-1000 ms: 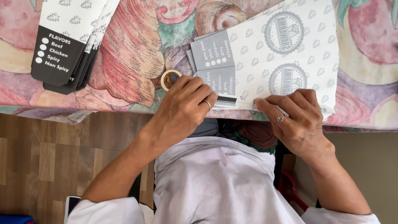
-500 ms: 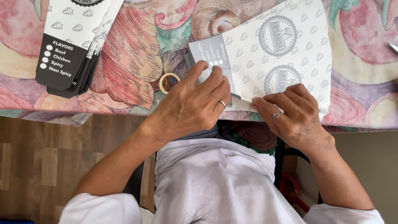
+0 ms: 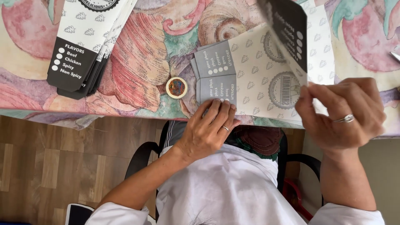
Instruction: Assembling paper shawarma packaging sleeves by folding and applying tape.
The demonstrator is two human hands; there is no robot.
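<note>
Two hands split the work: my left hand presses flat, fingers together, on the grey-and-white printed flat cardboard sleeves at the table's near edge; my right hand pinches one lifted sleeve, nearer it.

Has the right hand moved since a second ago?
Yes. The right hand has lifted off the flat printed sheets near the table edge, and now pinches one raised sheet above them.

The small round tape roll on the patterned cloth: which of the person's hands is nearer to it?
Left. The left hand presses the flat cartons just right of the tape roll; the right hand lifts a carton farther right.
</note>
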